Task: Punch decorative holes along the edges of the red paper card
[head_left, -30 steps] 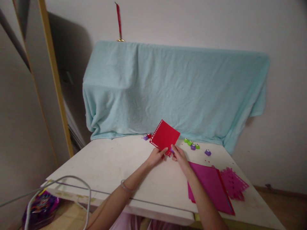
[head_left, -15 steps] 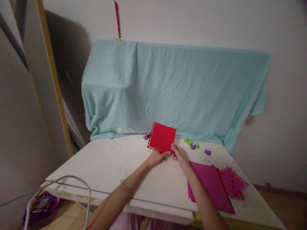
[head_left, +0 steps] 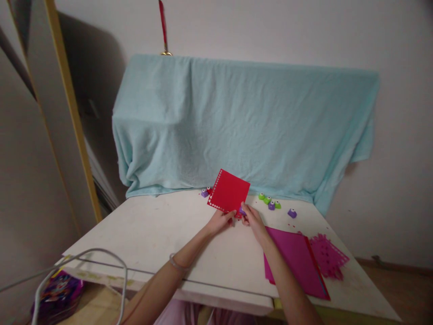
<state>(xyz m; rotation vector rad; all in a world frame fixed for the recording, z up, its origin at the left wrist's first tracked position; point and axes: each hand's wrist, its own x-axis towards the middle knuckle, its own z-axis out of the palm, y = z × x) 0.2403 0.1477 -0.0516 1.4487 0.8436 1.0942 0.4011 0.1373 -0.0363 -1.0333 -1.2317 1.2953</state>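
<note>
a square red paper sheet with a row of small punched holes along its left and lower edges [head_left: 229, 191] is held tilted up above the far middle of the white table top [head_left: 152, 234], its lower corner pinched between the two hands; the left hand [head_left: 220, 221] is closed on the sheet's lower edge from the left, thumb on the near face and the other fingers hidden behind the paper; the right hand [head_left: 252, 219] is closed around a small purple craft punch [head_left: 242, 210], which sits at the sheet's lower right edge, right against the fingertips of both hands; whether the paper lies inside the punch slot cannot be told; a thin bracelet [head_left: 176, 263] is worn on the left wrist.

just behind the sheet, at its left, a purple punch and a red punch [head_left: 205, 192] are seen on the table; to the right, a cluster of green and purple punches [head_left: 269, 202] lies near the right hand, with a single purple punch [head_left: 292, 213] further right; under the right forearm a stack of magenta paper sheets [head_left: 294, 262] is laid flat, and beside it a piece of pink paper with cut-out patterns [head_left: 327, 256]; behind everything, a pale blue cloth [head_left: 243, 126] is draped over something bulky against the wall.
</note>
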